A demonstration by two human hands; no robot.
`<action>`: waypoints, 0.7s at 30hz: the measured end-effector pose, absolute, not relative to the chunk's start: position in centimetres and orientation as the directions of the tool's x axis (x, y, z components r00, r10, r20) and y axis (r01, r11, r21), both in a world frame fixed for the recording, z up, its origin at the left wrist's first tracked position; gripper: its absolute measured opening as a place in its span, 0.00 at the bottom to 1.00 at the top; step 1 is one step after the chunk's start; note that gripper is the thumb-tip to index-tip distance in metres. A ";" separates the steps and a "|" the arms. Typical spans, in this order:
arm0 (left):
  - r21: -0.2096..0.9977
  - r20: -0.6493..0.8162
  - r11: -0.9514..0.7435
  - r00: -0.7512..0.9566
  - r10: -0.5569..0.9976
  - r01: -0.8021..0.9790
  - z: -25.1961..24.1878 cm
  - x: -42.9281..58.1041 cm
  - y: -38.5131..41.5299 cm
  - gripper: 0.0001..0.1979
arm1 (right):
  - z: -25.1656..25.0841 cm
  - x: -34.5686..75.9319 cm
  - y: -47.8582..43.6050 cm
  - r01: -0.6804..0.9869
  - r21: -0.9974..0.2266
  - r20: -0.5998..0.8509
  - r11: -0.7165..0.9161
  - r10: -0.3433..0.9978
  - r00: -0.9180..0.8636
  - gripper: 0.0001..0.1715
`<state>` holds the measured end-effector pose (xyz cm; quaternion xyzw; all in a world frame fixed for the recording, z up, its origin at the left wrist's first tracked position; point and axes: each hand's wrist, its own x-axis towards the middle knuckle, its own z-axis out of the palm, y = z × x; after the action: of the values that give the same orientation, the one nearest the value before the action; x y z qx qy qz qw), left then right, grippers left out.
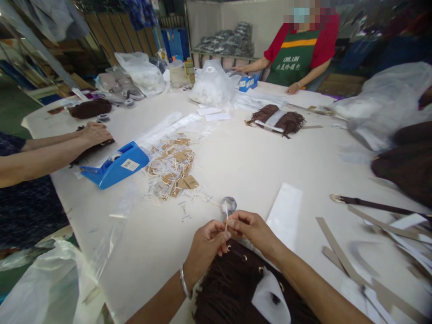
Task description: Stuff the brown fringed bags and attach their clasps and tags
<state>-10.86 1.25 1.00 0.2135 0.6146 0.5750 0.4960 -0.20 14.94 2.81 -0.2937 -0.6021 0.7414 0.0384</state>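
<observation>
A dark brown fringed bag with gold eyelets lies at the bottom centre, and white paper shows on it. Over its upper edge, my left hand, with a bangle at the wrist, pinches a thin white string. My right hand meets it there, thumb and finger closed on the same string. Just beyond my fingertips sits a roll of clear tape. Brown tags with white strings are heaped further off to the left.
A blue tape dispenser stands left, near another person's hands. Across the table, a person in a green apron stands behind a fringed bag. Paper strips and a strap lie right; plastic bags sit at the back.
</observation>
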 end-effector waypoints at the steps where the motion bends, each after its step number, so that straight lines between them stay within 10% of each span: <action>1: 0.916 -0.375 0.262 -0.415 0.829 -0.303 0.8 -10.6 1.3 0.15 | 2.9 -0.1 14.9 0.290 -0.914 -0.389 -0.284 0.412 -0.824 0.19; 21: 0.898 -0.389 0.215 -0.466 0.795 -0.383 0.3 -10.6 1.0 0.14 | 1.8 0.8 14.6 0.317 -0.935 -0.354 -0.157 0.434 -0.829 0.17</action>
<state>-10.60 1.00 0.34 0.1695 0.6074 0.6033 0.4882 0.75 14.55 1.85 -0.2898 -0.6480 0.7032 0.0413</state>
